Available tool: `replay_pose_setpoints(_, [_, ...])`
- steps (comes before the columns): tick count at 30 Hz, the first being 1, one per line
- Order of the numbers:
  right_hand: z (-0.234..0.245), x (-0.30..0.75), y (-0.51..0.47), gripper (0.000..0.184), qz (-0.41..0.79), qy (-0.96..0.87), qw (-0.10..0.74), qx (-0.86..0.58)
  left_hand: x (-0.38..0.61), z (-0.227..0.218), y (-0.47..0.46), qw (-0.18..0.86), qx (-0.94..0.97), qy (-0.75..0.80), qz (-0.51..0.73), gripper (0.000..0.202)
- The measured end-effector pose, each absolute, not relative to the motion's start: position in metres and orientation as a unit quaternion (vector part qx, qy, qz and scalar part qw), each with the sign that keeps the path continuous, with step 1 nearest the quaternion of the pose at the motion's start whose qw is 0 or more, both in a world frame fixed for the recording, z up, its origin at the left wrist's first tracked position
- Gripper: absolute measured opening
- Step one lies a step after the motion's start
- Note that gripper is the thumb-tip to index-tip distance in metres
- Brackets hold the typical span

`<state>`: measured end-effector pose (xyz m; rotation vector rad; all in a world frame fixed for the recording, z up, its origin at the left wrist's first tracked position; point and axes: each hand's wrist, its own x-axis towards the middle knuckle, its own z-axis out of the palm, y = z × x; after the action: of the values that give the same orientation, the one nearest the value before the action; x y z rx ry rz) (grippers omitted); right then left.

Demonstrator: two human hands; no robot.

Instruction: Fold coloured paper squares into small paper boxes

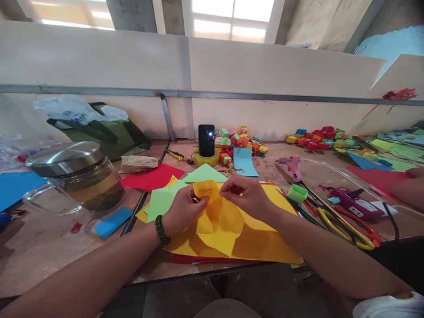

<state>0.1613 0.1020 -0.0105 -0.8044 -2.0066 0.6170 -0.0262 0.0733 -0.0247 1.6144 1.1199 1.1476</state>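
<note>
My left hand (183,206), with a dark green bead bracelet at the wrist, grips a curved piece of yellow paper (220,223) between thumb and fingers. At the upper right edge of that paper, the fingertips of my right hand (247,195) are pinched together on it. The paper stands up in loose folds over a flat stack of yellow sheets (265,245), with red sheets showing below. Light green paper (160,204) lies just left of the stack, and more green shows behind my hands.
A lidded glass mug (99,181) stands left, near a blue paper piece (113,223). Behind are a phone (206,140) on a tape roll (212,160) and piled paper cubes (241,140). Rightward lie a pink glue gun (293,165), pliers (344,229) and another person's arm (409,187).
</note>
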Motion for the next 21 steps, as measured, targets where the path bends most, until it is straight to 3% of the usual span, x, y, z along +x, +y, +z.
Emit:
replay_pose_setpoints(11, [-0.0100,0.1598,0.1025,0.006,0.281,-0.827,0.388,-0.293,-0.0247,-0.0291,0.0720,0.374,0.685,0.423,0.461,0.021])
replay_pose_setpoints(21, [-0.0099,0.1614,0.1058,0.006,0.311,-0.798,0.402,-0.323,-0.0278,-0.0259,0.0749,0.359,0.640,0.445,0.513,0.021])
